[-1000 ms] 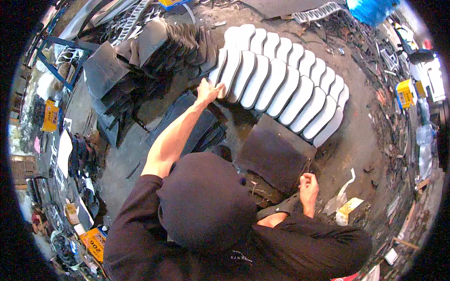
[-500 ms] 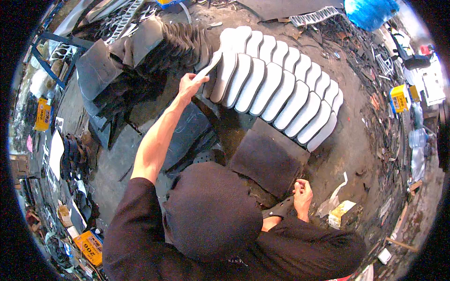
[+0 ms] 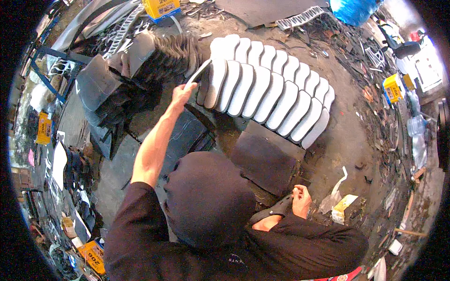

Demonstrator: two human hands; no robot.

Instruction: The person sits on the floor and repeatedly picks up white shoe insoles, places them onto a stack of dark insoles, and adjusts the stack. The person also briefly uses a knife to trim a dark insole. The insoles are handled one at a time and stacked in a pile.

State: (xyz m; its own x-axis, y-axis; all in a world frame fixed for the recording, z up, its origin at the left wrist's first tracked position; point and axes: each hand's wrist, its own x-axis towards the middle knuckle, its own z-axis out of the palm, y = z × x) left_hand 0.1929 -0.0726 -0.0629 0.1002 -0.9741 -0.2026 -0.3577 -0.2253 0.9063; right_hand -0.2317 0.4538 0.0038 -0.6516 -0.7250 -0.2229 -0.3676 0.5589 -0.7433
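Note:
My left hand (image 3: pixel 181 95) reaches forward, its fingers closed on the near end of a white-topped shoe sole (image 3: pixel 198 75). That sole is tilted, seen nearly edge-on, at the left end of two overlapping rows of white shoe soles (image 3: pixel 263 96) with dark edges. My right hand (image 3: pixel 301 201) stays low on the right with curled fingers, beside a black clog (image 3: pixel 277 209) on my foot. Whether anything is in those fingers I cannot make out. Dark rounded cloth (image 3: pixel 208 199) covers the lower middle and hides the ground beneath.
Dark sole-shaped pieces (image 3: pixel 180 51) are stacked left of the rows. A dark square sheet (image 3: pixel 265 157) lies just nearer than them. Yellow boxes (image 3: pixel 393 89), a blue bag (image 3: pixel 354 10), a blue metal frame (image 3: pixel 44 70) and scattered offcuts lie around the edges.
The whole view has shifted a little. The sole in my left hand has turned more edge-on and overlaps the row less. My right hand looks much the same.

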